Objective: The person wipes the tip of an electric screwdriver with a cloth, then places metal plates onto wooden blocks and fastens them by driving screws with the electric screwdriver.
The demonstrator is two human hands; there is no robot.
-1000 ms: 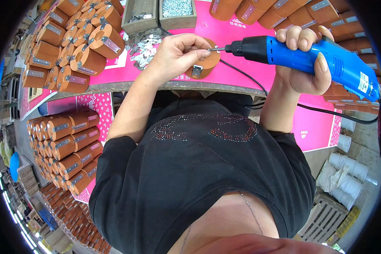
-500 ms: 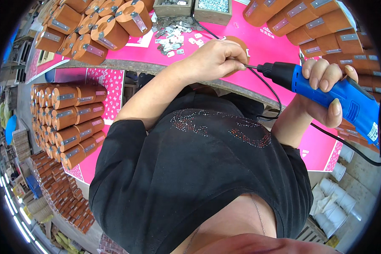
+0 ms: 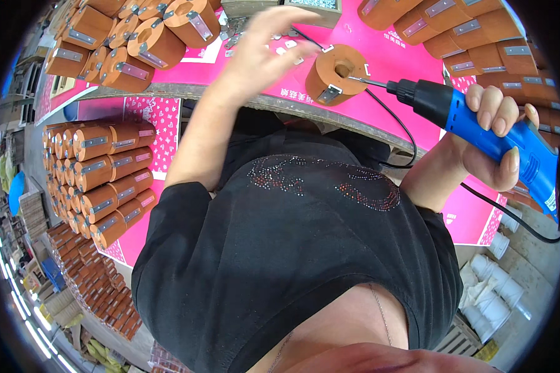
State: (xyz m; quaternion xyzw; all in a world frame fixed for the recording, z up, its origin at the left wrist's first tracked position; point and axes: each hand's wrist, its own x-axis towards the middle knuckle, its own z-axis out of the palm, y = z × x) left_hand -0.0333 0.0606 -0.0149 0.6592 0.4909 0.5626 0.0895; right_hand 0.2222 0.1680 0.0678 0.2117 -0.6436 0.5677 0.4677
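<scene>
Over a smooth pink tabletop (image 3: 410,59), blurred left hand (image 3: 262,57) with fingers spread, right hand (image 3: 484,169) gripping a blue-and-black electric screwdriver (image 3: 473,133), slim metal bit (image 3: 370,82) pointing at a hollow, orange-brown cylindrical block (image 3: 326,79).

Your round brown block (image 3: 333,79) sits on the pink table (image 3: 415,87), metal bits (image 3: 330,94) on its side, a hole (image 3: 343,66) in its middle. Your blue-and-black screwdriver (image 3: 468,122) slants, its thin tip (image 3: 368,81) near that hole.

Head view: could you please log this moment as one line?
left hand: blurred, fingers spread | right hand: holding blue electric screwdriver | bit: tip at orange cylinder, contact unclear | orange cylinder: on pink table covering
</scene>
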